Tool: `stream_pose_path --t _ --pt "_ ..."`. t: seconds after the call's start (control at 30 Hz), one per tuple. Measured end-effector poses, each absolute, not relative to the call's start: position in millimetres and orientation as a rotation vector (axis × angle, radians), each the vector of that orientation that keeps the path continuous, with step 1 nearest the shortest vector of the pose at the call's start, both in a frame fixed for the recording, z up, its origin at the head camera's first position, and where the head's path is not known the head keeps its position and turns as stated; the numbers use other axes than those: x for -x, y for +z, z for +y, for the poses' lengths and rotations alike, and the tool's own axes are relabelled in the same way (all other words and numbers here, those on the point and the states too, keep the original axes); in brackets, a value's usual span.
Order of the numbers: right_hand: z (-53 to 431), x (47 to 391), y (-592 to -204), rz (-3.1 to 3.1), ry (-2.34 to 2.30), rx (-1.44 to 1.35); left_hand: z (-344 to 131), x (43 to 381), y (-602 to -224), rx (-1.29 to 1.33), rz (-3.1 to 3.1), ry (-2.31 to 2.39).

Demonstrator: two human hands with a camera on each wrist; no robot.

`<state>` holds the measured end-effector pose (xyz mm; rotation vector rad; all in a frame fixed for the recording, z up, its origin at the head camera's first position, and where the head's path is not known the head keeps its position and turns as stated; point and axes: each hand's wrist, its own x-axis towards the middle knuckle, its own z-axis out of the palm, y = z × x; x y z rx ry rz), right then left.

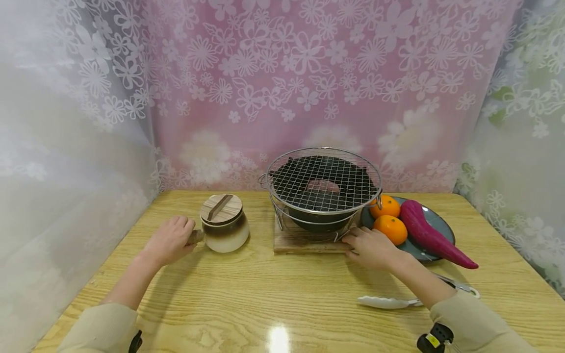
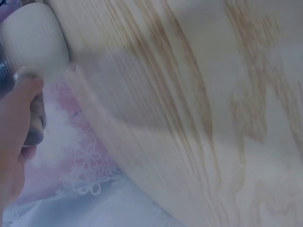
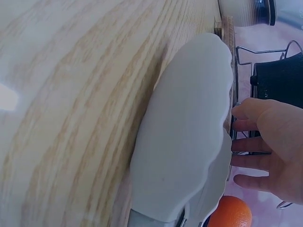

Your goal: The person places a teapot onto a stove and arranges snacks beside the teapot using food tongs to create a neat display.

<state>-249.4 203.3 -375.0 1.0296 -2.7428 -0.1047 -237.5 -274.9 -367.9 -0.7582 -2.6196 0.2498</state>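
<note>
My left hand (image 1: 173,239) grips the side handle (image 1: 195,237) of a small cream-and-brown pot (image 1: 227,236). A round wooden lid (image 1: 222,208) with a dark bar grip covers this pot. In the left wrist view the fingers wrap around the handle (image 2: 36,124). My right hand (image 1: 370,247) touches the right end of a wooden board (image 1: 309,245), its fingers extended towards the edge in the right wrist view. On that board a wire stand carries a black bowl (image 1: 318,226) under a round mesh grate (image 1: 323,212). Something pinkish (image 1: 323,186) shows through the mesh.
Right of the grill, a dark plate (image 1: 441,226) bears two oranges (image 1: 390,230) and a long purple sweet potato (image 1: 430,235), whose tip overhangs the rim. White-tipped tongs (image 1: 384,302) lie in front, partly under the right forearm. Floral curtains enclose the table's back and sides.
</note>
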Motion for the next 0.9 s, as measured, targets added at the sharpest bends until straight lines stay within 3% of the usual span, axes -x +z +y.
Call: stream_pose_path --t 0.9 --pt "202.4 251.7 -374.7 -2.743 -0.110 -1.005 -271.1 240.7 -376.4 0.745 -2.450 0.227"
